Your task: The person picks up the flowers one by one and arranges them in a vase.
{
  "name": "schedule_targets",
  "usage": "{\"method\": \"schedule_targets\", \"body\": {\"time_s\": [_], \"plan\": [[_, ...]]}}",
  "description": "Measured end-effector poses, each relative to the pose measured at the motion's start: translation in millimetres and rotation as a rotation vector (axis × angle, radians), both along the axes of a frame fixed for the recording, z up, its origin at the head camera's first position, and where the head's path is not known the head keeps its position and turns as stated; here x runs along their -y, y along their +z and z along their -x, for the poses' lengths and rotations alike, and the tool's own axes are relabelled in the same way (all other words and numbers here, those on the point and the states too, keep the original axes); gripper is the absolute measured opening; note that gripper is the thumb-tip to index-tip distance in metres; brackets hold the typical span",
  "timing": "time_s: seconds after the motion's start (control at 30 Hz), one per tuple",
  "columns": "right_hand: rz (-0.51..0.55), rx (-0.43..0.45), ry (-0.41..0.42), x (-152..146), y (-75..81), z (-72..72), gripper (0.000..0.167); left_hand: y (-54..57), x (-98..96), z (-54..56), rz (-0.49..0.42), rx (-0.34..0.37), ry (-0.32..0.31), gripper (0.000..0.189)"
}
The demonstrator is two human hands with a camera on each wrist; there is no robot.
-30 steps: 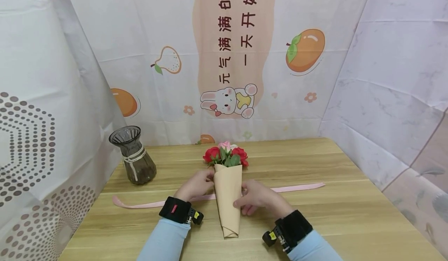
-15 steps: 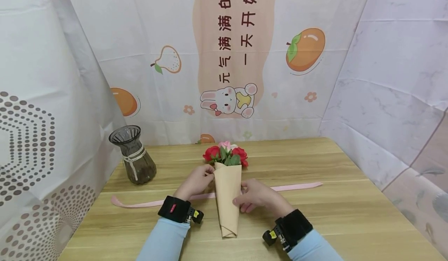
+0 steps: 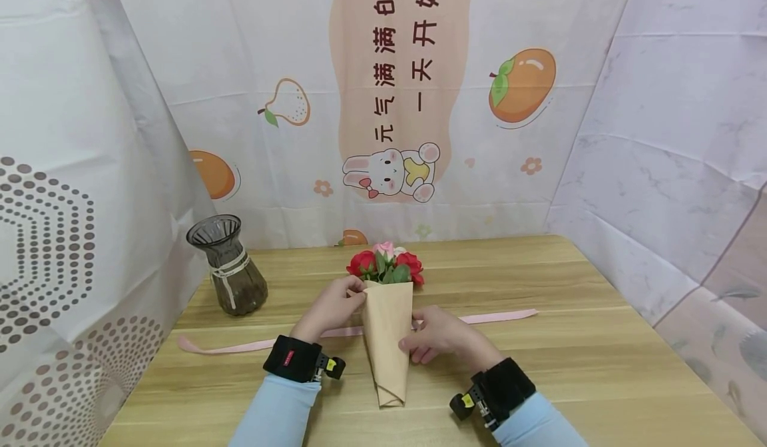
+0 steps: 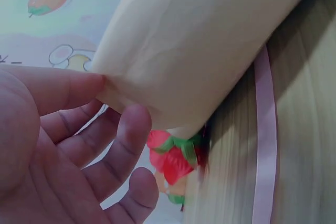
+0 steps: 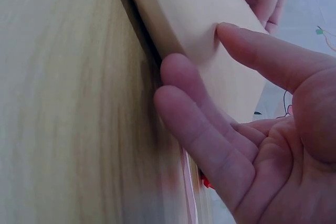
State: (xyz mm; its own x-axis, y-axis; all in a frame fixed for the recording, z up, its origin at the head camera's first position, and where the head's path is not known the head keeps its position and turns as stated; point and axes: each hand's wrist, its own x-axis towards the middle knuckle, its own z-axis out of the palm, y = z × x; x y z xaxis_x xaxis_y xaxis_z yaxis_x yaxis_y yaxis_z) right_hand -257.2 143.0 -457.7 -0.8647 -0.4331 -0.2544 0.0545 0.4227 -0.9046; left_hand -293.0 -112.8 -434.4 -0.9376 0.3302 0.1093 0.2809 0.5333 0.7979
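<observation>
A bouquet of red, pink and white flowers (image 3: 362,264) lies on the table in tan wrapping paper (image 3: 389,340), blooms pointing away from me. My left hand (image 3: 328,308) pinches the paper's upper left edge between thumb and fingers; the left wrist view shows this corner of paper (image 4: 173,66) between them. At the bouquet's right side is my right hand (image 3: 440,336), its thumb pressed on the front of the paper and its other fingers curled along the side, some partly hidden. A pink ribbon (image 3: 234,347) runs crosswise beneath the bouquet, its middle covered.
A dark glass vase (image 3: 236,274) with a pale cord around its neck stands at the table's back left. Printed cloth (image 3: 287,167) hangs behind the wooden table (image 3: 539,380) and along both sides.
My left hand has shifted slightly left and up, drawing the paper's edge with it. The ribbon has slid left under the bouquet. My right hand stays nearly in place.
</observation>
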Motion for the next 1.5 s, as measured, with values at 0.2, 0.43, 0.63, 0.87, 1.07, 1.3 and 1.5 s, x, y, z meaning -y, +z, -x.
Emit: {"method": "schedule_targets", "body": {"time_s": [0.2, 0.43, 0.63, 0.87, 1.07, 1.3, 1.5], "plan": [[0.000, 0.001, 0.000, -1.1, 0.6, 0.2, 0.070, -1.4, 9.6, 0.8, 0.043, 0.020, -0.027, 0.015], [-0.007, -0.004, 0.005, -1.1, 3.1, -1.2, 0.066, -3.1, 19.9, 1.6, 0.104, 0.015, -0.057, 0.018], [-0.023, -0.008, 0.008, -1.3, 3.7, -2.0, 0.063, -8.7, 24.8, 1.6, 0.142, 0.058, -0.115, 0.018], [-0.027, -0.009, 0.012, -0.7, 3.5, -2.3, 0.051, -18.6, 23.3, 1.2, 0.045, 0.180, -0.097, 0.017], [-0.031, -0.026, 0.020, 0.0, 3.9, -2.1, 0.042, -14.6, 25.9, 2.0, 0.071, 0.115, -0.055, 0.018], [-0.024, -0.026, 0.023, -0.1, 5.5, -2.9, 0.042, -2.2, 29.9, -1.4, 0.058, 0.060, -0.043, 0.013], [-0.013, -0.009, 0.024, -0.8, 5.2, -3.6, 0.043, 10.0, 33.5, -4.1, 0.047, 0.021, -0.052, 0.011]]}}
